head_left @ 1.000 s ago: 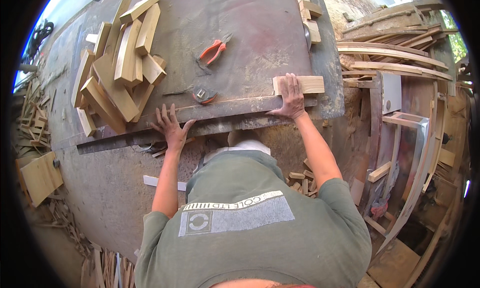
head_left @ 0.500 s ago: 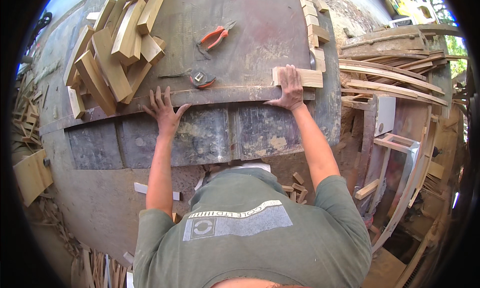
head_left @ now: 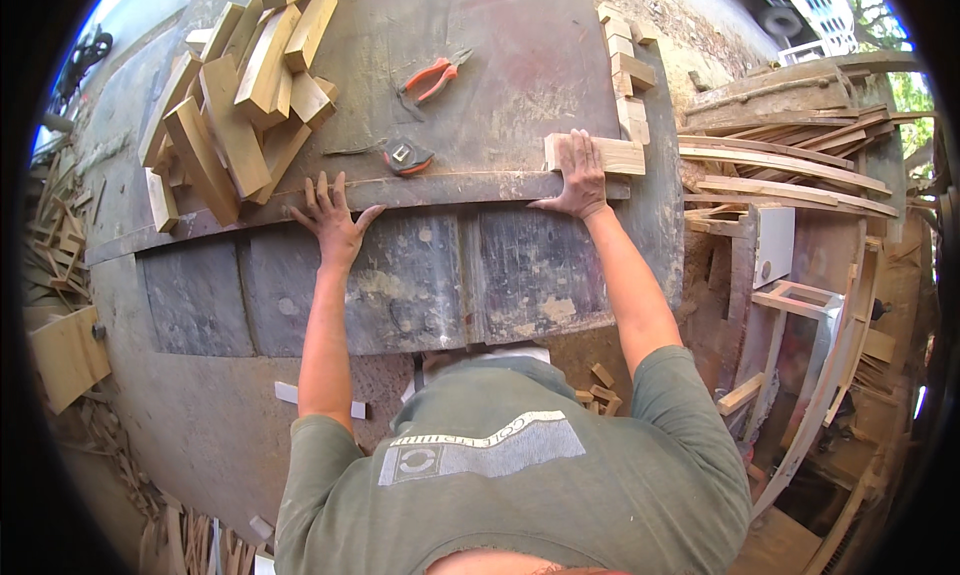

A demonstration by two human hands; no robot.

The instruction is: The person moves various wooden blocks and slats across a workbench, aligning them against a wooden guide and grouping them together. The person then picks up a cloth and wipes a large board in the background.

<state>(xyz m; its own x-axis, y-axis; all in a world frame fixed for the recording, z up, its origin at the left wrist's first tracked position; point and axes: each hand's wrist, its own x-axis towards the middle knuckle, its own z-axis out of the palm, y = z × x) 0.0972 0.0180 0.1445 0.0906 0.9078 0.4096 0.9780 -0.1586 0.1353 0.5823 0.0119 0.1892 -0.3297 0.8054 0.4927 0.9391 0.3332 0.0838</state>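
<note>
My left hand (head_left: 336, 223) lies on the near edge strip (head_left: 450, 188) of a worn worktable (head_left: 530, 65), its fingers spread and nothing in them. My right hand (head_left: 580, 183) rests farther right, its outstretched fingers flat across a short wooden block (head_left: 622, 157) and its thumb out along the strip. The block sits at the table's right end. Between the hands, a little farther back, is a black and orange tape measure (head_left: 407, 156). Beyond it lie pliers with orange handles (head_left: 432, 79), jaws pointing away to the right.
A heap of cut wooden blocks (head_left: 240, 125) is stacked at the table's left. More short blocks (head_left: 630, 73) line its right edge. Long curved strips (head_left: 790, 165) are piled farther right, above a wooden frame (head_left: 790, 300). Offcuts (head_left: 60, 235) litter the ground at far left.
Both hands keep their places on the strip and the block. My view has shifted slightly. At the top right, a yellow vehicle has given way to a white, lattice-like shape.
</note>
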